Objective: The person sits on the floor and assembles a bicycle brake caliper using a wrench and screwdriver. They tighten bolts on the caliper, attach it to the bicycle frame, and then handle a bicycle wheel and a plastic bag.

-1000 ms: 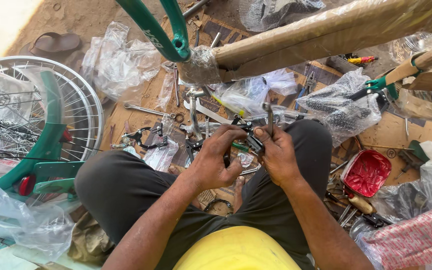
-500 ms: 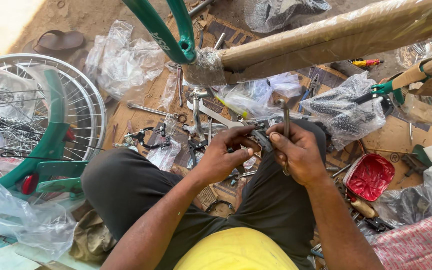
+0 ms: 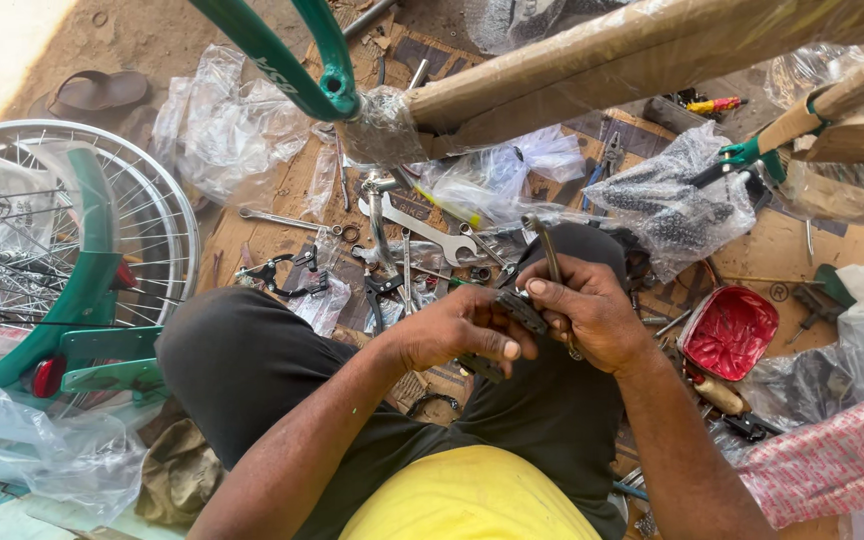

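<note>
Both hands meet over the lap; left hand (image 3: 462, 330) pinches a small black metal bike part (image 3: 520, 308), right hand (image 3: 592, 318) grips a slim grey steel tool (image 3: 544, 245); looks light, stiff, greasy-slippery; best held by its flat sides.

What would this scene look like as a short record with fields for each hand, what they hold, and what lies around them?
Setting: person seated over a cardboard sheet strewn with tools
Left hand: pinching a small dark metal part
Right hand: gripping a slim metal tool, shaft pointing up
Hands: touching, above the lap
Ahead: open-ended spanner, pliers
Left side: spoked wheel, green mudguard
Right side: red tin, bag of chain
Overhead: green frame wrapped in brown paper
</note>
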